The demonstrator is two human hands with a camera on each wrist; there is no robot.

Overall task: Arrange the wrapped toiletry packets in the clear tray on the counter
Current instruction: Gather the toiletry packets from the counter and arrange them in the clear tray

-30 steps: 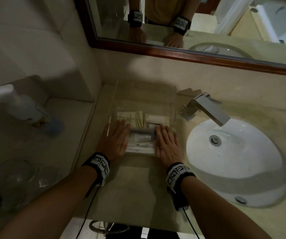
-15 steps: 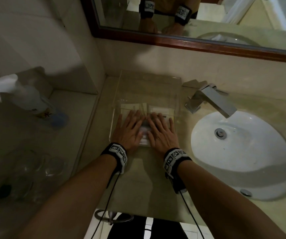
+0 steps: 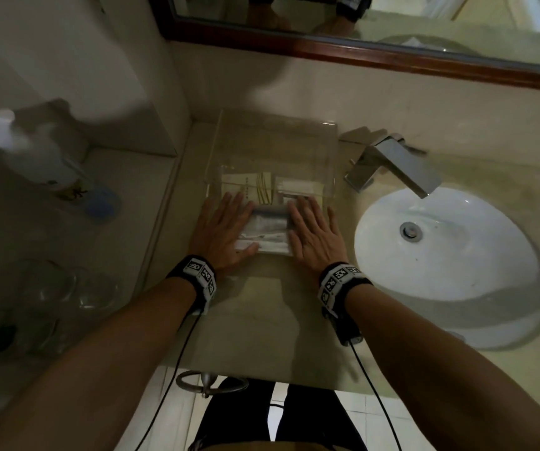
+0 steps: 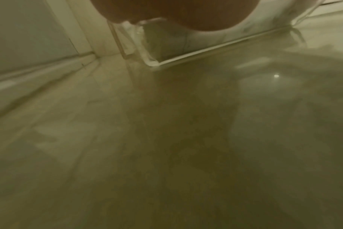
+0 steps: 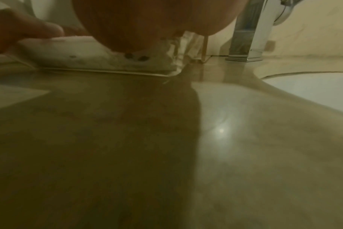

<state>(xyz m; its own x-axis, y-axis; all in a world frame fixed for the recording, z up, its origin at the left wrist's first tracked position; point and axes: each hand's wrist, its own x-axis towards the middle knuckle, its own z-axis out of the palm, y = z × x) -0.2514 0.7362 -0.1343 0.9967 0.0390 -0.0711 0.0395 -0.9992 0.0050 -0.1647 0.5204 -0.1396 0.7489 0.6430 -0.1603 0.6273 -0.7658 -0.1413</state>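
Note:
A clear tray stands on the beige counter against the wall, left of the sink. Wrapped white toiletry packets lie in its front part, with more packets behind them. My left hand lies flat with straight fingers on the left side of the front packets. My right hand lies flat on their right side. The packets show between the two hands. In the left wrist view the tray's front edge appears under the palm. The right wrist view shows a white packet beneath the palm.
A white oval sink with a square chrome tap lies right of the tray. A lower shelf on the left holds a pump bottle and clear glasses. A wood-framed mirror runs above the backsplash.
Half a second ago the hands lay close together over the front packets; now they have spread apart to the packets' left and right sides. The camera view has shifted slightly.

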